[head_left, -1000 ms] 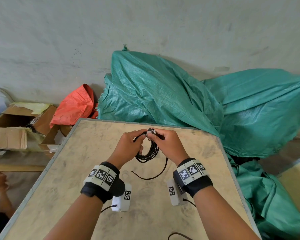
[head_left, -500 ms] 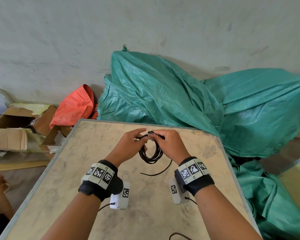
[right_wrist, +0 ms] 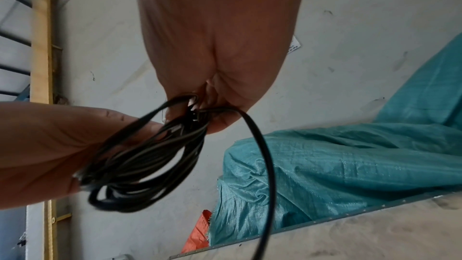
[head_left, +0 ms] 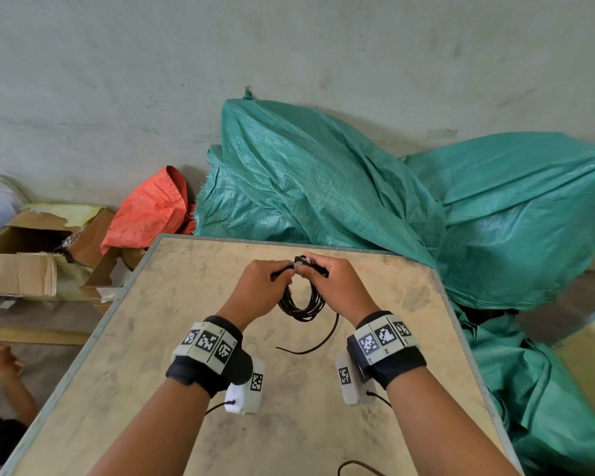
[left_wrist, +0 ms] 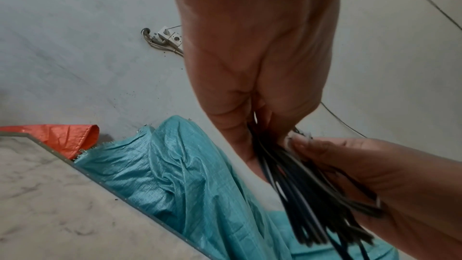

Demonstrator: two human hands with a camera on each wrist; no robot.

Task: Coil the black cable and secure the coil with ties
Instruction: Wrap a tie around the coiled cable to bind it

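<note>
Above the table (head_left: pixel 186 338), mid-frame, left hand (head_left: pixel 258 290) and right hand (head_left: pixel 340 286) pinch the cable (head_left: pixel 301 304) coil's top; the loop hangs down, its loose end trailing toward the lower left.

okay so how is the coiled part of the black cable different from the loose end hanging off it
The coiled part is many bunched loops held above the table by the left hand and right hand; the loose end is one strand, trailing down in an open curve, ungripped. Both are the same thin black cable.

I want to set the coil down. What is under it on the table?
Under the coil lies bare table, plus its loose tail. Nothing else shows; the hands cover small patches.
</note>
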